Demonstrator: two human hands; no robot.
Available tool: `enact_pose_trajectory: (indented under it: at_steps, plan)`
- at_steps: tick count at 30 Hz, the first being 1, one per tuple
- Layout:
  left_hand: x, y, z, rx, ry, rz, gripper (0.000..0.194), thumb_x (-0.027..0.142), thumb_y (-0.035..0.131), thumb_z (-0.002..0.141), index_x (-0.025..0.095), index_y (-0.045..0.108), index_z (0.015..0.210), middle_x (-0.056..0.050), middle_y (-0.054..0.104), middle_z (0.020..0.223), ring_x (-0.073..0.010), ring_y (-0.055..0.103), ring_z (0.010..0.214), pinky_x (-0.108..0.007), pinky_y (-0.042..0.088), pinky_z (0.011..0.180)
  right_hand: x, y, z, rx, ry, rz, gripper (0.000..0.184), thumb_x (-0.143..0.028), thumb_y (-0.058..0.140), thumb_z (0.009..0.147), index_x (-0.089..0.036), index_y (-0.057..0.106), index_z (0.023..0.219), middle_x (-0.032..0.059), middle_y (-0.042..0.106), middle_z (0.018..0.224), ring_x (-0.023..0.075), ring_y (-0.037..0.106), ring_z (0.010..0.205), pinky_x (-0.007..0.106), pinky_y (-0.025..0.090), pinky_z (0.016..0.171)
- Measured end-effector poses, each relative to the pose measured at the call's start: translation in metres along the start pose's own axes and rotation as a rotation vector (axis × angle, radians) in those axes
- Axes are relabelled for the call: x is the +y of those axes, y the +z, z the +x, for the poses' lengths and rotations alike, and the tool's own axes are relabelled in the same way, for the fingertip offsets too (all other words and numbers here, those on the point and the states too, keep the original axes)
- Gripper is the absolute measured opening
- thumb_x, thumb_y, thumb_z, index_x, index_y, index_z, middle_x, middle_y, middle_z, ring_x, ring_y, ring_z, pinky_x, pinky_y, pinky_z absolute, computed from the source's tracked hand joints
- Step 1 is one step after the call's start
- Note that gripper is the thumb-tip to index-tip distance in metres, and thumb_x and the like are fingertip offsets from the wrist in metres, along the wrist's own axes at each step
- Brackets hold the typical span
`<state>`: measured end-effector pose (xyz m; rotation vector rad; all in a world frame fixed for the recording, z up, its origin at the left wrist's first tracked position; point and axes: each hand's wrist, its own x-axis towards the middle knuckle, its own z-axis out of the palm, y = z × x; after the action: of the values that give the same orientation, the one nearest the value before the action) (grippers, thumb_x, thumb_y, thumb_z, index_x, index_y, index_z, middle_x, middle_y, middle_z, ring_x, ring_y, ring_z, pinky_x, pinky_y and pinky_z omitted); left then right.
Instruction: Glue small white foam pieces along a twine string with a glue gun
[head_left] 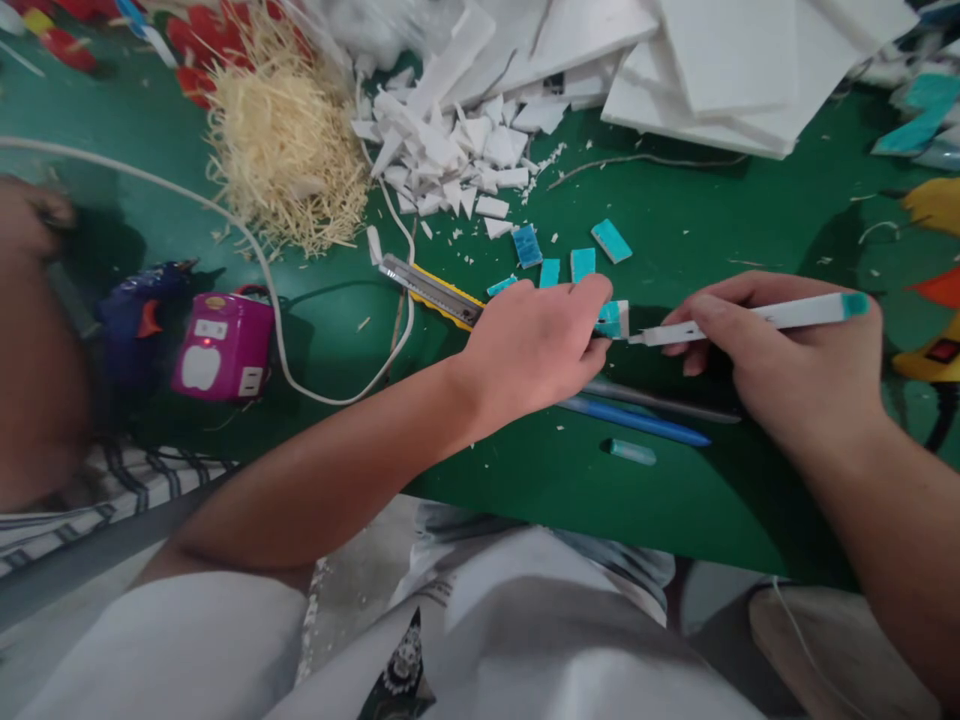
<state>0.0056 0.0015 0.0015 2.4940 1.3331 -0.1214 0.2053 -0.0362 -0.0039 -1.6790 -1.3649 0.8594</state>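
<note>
The teal piece [615,320], probably light, crushable and best held by its edges, is pinched narrowly by the left hand [534,335], while the marker [806,313] is clasped by the right hand [799,355].

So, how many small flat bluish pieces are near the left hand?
6 visible: one piece in the left hand; beyond it, left to right, a thin piece, a blue piece, then three teal pieces. More may be hidden.

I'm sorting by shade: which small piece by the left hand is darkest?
The squarish blue piece nearest the white scraps; the other loose pieces, and the held piece in the left hand, show lighter turquoise.
</note>
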Motion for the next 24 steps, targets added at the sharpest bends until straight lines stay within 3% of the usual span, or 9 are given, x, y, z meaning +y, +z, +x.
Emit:
enact_pose_trajectory:
  at_steps: [6,11,16,21,24]
  plan:
    - [-0.0008,-0.0008,-0.0008,0.004,0.005,-0.006,0.03,0.03,0.06,0.107,0.017,0.069,0.133,-0.004,0.076,0.083,-0.0299,0.081,0.095,-0.038,0.057,0.086,-0.0003,0.0007,-0.001,0.066,-0.032,0.009,0.013,-0.029,0.077,0.085,-0.025,0.082,0.073,-0.0018,0.068,0.055,0.0129,0.059,0.05,0.029,0.047,0.052]
    - [-0.0005,0.0003,0.0,0.014,0.003,-0.014,0.029,0.029,0.062,0.106,0.017,0.069,0.132,-0.005,0.077,0.085,-0.0292,0.08,0.095,-0.037,0.057,0.085,0.0011,0.0012,0.0012,0.009,-0.034,0.024,0.018,-0.029,0.074,0.082,-0.025,0.079,0.065,-0.0005,0.067,0.055,0.0132,0.058,0.047,0.028,0.042,0.046]
    - [-0.0005,0.0005,-0.0001,0.009,0.005,-0.007,0.029,0.031,0.06,0.108,0.018,0.069,0.132,-0.004,0.077,0.085,-0.0291,0.081,0.095,-0.037,0.057,0.086,0.0039,0.0015,-0.0001,0.055,-0.041,0.01,0.011,-0.03,0.079,0.088,-0.028,0.084,0.078,-0.0017,0.068,0.058,0.0149,0.059,0.051,0.032,0.048,0.054]
    - [-0.0006,-0.0006,-0.0008,0.008,0.004,-0.009,0.029,0.031,0.06,0.108,0.018,0.069,0.132,-0.005,0.078,0.087,-0.0284,0.081,0.095,-0.036,0.056,0.085,0.0036,0.0,-0.0017,0.014,-0.01,0.016,0.021,-0.025,0.077,0.089,-0.03,0.08,0.069,-0.0014,0.067,0.057,0.0168,0.059,0.05,0.032,0.045,0.05]
    - [-0.0002,-0.001,-0.0007,-0.002,0.005,-0.004,0.03,0.031,0.06,0.108,0.018,0.068,0.133,-0.004,0.078,0.086,-0.0287,0.081,0.096,-0.036,0.056,0.086,0.0052,0.0007,-0.0013,0.063,-0.039,0.026,0.013,-0.026,0.08,0.09,-0.031,0.084,0.079,-0.0017,0.07,0.061,0.017,0.059,0.051,0.034,0.049,0.054]
